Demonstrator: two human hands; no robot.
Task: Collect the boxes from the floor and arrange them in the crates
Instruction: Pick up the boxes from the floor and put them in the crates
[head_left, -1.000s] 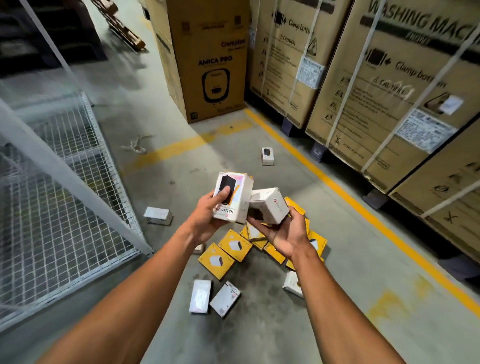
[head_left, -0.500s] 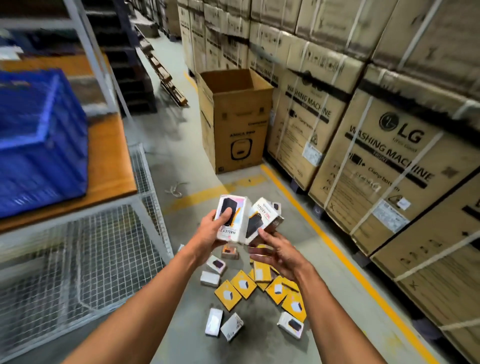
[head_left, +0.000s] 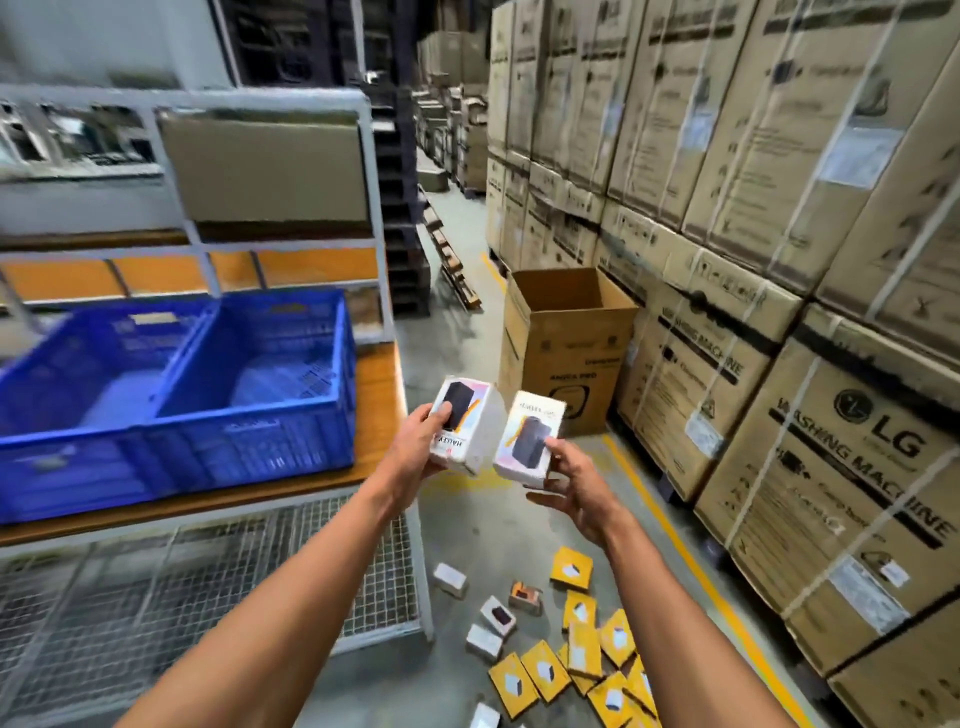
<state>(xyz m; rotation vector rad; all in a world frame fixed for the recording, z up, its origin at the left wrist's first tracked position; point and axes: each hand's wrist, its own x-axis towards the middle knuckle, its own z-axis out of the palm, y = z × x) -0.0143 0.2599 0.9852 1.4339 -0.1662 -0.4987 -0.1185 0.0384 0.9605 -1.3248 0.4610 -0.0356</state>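
Blue crates (head_left: 249, 415) left, cardboard cartons (head_left: 779, 415) right

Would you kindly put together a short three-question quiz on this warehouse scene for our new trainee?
1. True or false: each hand grips one white box.
2. Where do the blue crates stand? A) on the floor B) on the wooden shelf C) inside the open carton
3. Fill in: the boxes left on the floor are white and ____.

Key
1. True: the left hand holds one white box, the right hand another.
2. B
3. Yellow, as in the yellow boxes.
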